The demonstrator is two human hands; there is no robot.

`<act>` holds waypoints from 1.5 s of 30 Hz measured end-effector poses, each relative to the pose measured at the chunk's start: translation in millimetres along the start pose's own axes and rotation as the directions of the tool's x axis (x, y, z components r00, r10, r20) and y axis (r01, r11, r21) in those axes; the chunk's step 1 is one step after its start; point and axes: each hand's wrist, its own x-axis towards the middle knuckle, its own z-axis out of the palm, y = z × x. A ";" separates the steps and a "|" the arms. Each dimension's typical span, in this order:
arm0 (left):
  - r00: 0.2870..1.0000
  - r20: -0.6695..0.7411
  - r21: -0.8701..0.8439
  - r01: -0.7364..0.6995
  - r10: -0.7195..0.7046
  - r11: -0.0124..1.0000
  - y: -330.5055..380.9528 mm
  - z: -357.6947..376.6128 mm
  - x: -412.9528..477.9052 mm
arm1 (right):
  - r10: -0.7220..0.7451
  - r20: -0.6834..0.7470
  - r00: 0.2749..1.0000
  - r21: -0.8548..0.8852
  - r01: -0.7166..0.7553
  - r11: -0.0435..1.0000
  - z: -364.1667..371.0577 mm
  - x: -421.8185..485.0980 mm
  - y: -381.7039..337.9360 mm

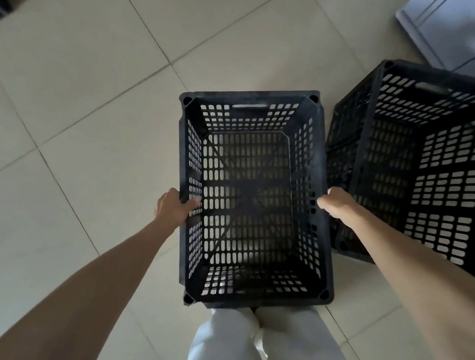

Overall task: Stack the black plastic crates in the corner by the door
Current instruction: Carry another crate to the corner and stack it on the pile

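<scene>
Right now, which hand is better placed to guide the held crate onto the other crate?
Probably the right hand: it grips the held crate on the rim nearest the second crate. The left hand holds the far rim.

- No text, label, brand or number can be read on the near black crate (pixel 253 201).
- The second crate (pixel 419 165) beside it shows none too.

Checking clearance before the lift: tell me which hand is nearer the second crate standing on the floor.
Right. The right hand grips the held crate's rim right beside the second crate; the left hand holds the opposite rim, farther away.
</scene>
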 end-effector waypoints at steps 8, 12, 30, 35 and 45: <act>0.995 -0.037 0.114 -0.085 0.089 0.990 43.2 -97.1 -71.0 | -0.017 0.013 1.000 0.053 0.016 0.998 -52.2 -106.1 -23.9; 0.983 -0.110 0.217 -0.119 0.146 0.969 69.0 -147.3 -127.4 | -0.045 0.050 0.998 0.128 0.038 0.991 -90.4 -177.9 -26.2; 0.809 -0.007 0.593 -0.470 0.587 0.654 237.1 -198.7 -352.5 | 0.018 -0.192 0.981 0.460 0.074 0.885 -189.4 -393.6 149.0; 0.720 0.107 0.623 -0.586 0.686 0.518 305.5 -138.2 -411.0 | 0.056 -0.288 0.956 0.515 0.105 0.851 -194.5 -429.0 242.4; 0.584 0.373 0.680 -0.701 0.721 0.217 416.7 61.0 -543.9 | 0.283 -0.128 0.951 0.763 -0.087 0.640 -196.7 -457.1 487.4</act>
